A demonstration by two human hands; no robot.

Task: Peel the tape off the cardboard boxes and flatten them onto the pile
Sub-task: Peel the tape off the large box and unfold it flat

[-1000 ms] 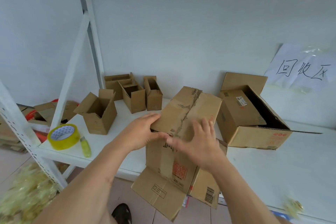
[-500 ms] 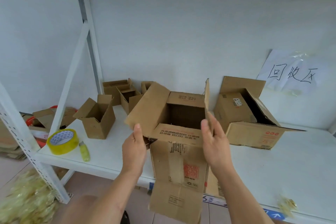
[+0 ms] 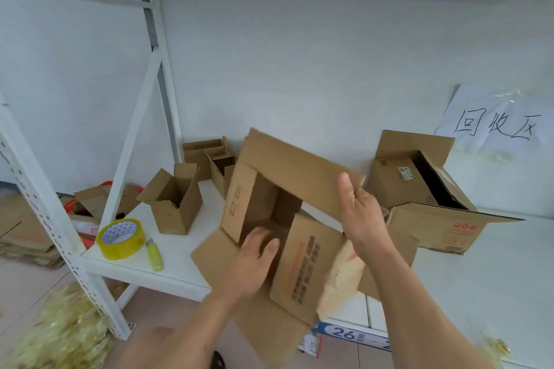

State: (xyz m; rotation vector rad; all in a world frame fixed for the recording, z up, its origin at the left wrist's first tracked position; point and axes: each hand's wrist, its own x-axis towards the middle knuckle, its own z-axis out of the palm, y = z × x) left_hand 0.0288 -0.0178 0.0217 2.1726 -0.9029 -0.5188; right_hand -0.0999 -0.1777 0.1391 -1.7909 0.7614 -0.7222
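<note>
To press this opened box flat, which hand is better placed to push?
Probably the left hand: it lies open inside the opened box, against its inner wall. The right hand grips the upper flap, so it can steady.

The box (image 3: pixel 302 177) I hold is matt brown cardboard, rough where its torn edge has gone pale. The shelf (image 3: pixel 479 278) looks like smooth white-painted metal. At its left edge the tape roll (image 3: pixel 121 238) is glossy yellowish plastic; the sign (image 3: pixel 497 120) is creased white paper.
</note>
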